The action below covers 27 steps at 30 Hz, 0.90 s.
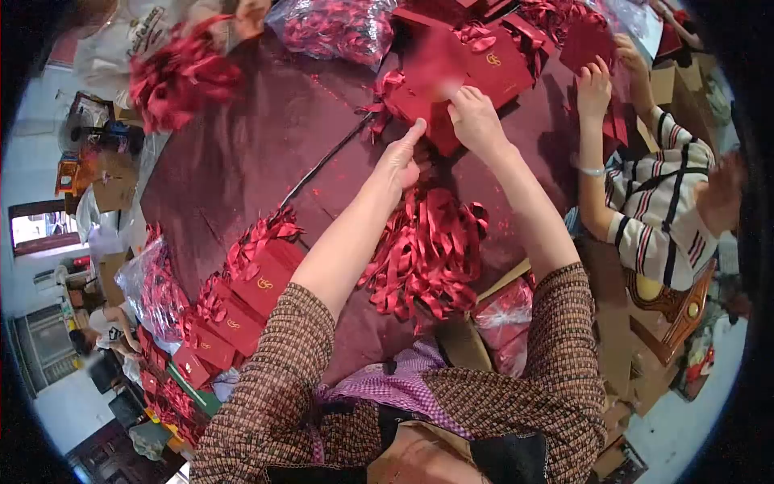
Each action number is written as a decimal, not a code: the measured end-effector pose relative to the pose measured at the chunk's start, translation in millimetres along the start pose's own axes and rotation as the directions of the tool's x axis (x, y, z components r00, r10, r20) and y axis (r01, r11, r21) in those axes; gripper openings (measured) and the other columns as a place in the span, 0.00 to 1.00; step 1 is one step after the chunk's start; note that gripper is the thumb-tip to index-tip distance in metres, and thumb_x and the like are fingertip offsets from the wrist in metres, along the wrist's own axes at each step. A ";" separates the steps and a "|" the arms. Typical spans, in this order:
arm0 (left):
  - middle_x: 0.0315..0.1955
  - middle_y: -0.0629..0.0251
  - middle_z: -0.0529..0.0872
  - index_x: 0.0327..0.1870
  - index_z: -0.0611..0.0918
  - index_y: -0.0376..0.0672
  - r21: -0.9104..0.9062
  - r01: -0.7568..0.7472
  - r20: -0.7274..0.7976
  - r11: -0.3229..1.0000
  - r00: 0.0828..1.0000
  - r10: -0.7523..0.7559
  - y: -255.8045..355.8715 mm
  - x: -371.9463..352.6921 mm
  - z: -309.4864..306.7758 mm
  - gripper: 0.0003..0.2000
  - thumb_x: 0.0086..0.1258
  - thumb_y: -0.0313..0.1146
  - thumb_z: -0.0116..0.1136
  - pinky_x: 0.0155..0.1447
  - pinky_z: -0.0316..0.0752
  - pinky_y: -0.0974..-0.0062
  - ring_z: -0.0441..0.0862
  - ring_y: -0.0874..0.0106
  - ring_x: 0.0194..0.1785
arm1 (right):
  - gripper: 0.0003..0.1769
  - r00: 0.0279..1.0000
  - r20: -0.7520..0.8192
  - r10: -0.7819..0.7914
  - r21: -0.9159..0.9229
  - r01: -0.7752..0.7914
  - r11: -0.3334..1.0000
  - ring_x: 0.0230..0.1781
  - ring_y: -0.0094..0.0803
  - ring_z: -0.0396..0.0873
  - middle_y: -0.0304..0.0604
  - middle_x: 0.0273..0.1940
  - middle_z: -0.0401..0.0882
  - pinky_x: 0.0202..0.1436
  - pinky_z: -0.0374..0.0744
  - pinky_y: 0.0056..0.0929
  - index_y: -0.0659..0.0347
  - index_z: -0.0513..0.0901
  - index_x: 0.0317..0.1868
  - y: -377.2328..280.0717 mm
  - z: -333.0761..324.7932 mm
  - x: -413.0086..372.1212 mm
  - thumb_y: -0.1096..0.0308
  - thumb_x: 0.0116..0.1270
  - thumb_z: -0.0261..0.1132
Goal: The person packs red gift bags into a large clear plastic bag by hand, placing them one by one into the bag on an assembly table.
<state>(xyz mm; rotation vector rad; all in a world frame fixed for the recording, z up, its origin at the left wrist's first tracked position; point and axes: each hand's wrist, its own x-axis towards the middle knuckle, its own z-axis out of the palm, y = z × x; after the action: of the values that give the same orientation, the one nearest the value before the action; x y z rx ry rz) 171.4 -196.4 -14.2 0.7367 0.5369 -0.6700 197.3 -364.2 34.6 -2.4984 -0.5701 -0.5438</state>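
Note:
In the head view both my hands are over the table, at a dark red gift bag (441, 133). My left hand (403, 158) is at the bag's near left side, thumb stretched up and fingers curled under, gripping its edge. My right hand (477, 119) pinches at the bag's upper part, where a pale spot is smeared by motion. Behind it lie more red bags (504, 68) with a gold emblem and ribbon bows. A heap of loose red ribbons (427, 254) lies on the table just in front of me, below my hands.
On the left, ribboned red bags (258, 282) lie in an overlapping row. A clear plastic bag of ribbons (334, 28) is at the far edge. A person in a striped top (665, 194) handles a red bag at right; another person holds ribbons (181, 73) at far left. Cardboard boxes (463, 343) stand below.

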 end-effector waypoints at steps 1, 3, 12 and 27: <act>0.50 0.63 0.79 0.53 0.77 0.48 -0.019 -0.019 0.025 1.000 1.000 0.020 0.2 11.2 -0.5 0.26 0.55 0.49 0.71 0.56 0.70 0.61 0.75 0.65 0.51 | 0.18 1.000 0.001 -0.012 0.022 0.012 1.000 0.51 0.46 0.75 0.49 0.50 0.78 0.54 0.73 0.40 0.64 0.75 0.51 6.5 6.9 0.2 0.77 0.58 0.57; 0.52 0.62 0.79 0.54 0.77 0.47 -0.027 -0.012 0.015 1.000 1.000 0.012 -0.8 36.8 -10.9 0.28 0.54 0.49 0.71 0.58 0.70 0.61 0.75 0.65 0.53 | 0.18 1.000 0.004 0.003 0.020 -0.003 1.000 0.51 0.46 0.75 0.49 0.49 0.78 0.54 0.73 0.39 0.64 0.75 0.51 5.6 8.2 0.1 0.77 0.58 0.56; 0.56 0.59 0.78 0.56 0.76 0.46 -0.066 0.152 -0.115 0.986 0.981 -0.159 19.2 45.1 -0.2 0.28 0.54 0.42 0.71 0.62 0.69 0.60 0.73 0.63 0.60 | 0.19 1.000 0.002 0.029 -0.051 -0.028 0.998 0.50 0.40 0.75 0.45 0.50 0.78 0.51 0.73 0.36 0.60 0.77 0.51 10.6 28.5 -4.7 0.75 0.58 0.55; 0.46 0.64 0.83 0.44 0.81 0.47 -0.046 -0.101 -0.180 0.994 0.979 0.091 8.2 49.4 2.7 0.15 0.56 0.37 0.65 0.61 0.67 0.60 0.76 0.65 0.53 | 0.19 0.995 0.086 0.057 -0.072 -0.051 0.996 0.52 0.40 0.74 0.43 0.52 0.77 0.54 0.71 0.40 0.57 0.76 0.54 6.1 23.2 -2.7 0.74 0.61 0.54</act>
<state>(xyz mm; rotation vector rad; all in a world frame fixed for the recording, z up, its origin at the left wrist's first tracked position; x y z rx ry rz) 210.9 -211.6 -41.2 0.7705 0.6761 -0.5001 204.1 -356.7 12.7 -2.6067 -0.5231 -0.4424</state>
